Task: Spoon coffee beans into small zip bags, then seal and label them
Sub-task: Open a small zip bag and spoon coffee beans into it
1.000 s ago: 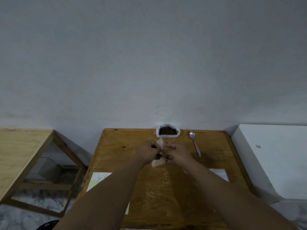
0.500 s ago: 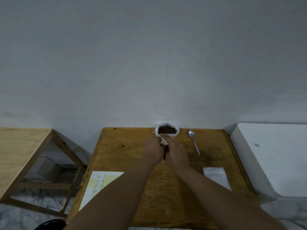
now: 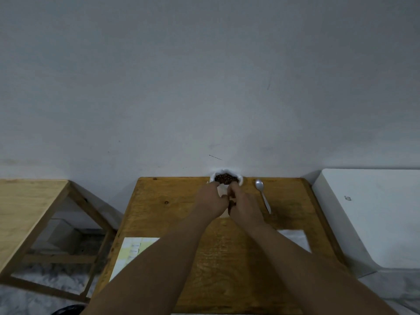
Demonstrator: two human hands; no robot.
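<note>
Both hands together at table centre, toward 12 o'clock: left hand (image 3: 211, 198) and right hand (image 3: 244, 205) pinched on a small pale bag (image 3: 222, 191) held between them, just short of the beans (image 3: 225, 178) in their white bowl (image 3: 240, 181) at the far edge. Something dark inside the bag near the right thumb, probably beans; too small to be sure. Whether the zip is closed cannot be told.

Likely risks: tipping the bag while working its mouth, spilling beans over the table (image 3: 172, 210); knuckles nudging the bowl, which sits hard against the wall edge and touching distance from the fingertips; a bean caught in the zip track, leaving a false seal.

Spoon (image 3: 263, 195) lying idle at 1 o'clock of the hands, bowl end away, well apart from the bag. Label sheet (image 3: 133, 248) at 7 o'clock, partly under the left forearm. Spare bags (image 3: 295, 239) at 4 o'clock, beside the right forearm. Nothing between hands and bowl; reaching for labels would need the left arm lifted clear.
</note>
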